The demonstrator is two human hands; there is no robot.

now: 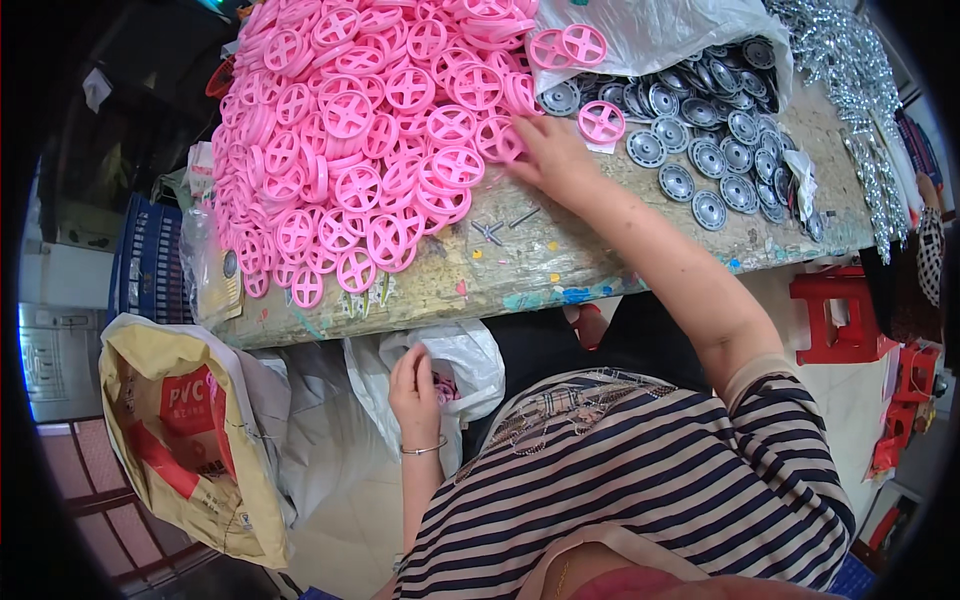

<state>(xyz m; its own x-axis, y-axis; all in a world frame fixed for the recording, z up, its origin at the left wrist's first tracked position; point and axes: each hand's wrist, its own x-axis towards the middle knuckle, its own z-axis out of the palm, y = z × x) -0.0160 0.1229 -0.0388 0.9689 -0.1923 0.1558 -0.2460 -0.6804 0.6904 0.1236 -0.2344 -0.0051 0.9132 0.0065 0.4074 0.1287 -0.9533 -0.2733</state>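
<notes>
My right hand (555, 160) reaches over the table to the near right edge of a large heap of pink wheels (350, 115). Its thumb and fingers close on a pink four-spoke wheel (494, 138) there. Below the table's front edge, my left hand (413, 385) hangs over the mouth of a white plastic bag (475, 365). Its fingers are stretched out, with no thing visible in them; its palm side is hidden. Small pinkish pieces (445, 388) show inside that bag. Grey wheel discs (708, 160) spill from a white sack (660, 40) right of my right hand.
Small metal pins (488, 232) lie on the worn wooden table (560, 262). A single pink wheel (601, 121) rests by the grey discs. Silver tinsel (850, 90) hangs at the right. An open paper sack (130, 345) stands left, a red stool (838, 315) right.
</notes>
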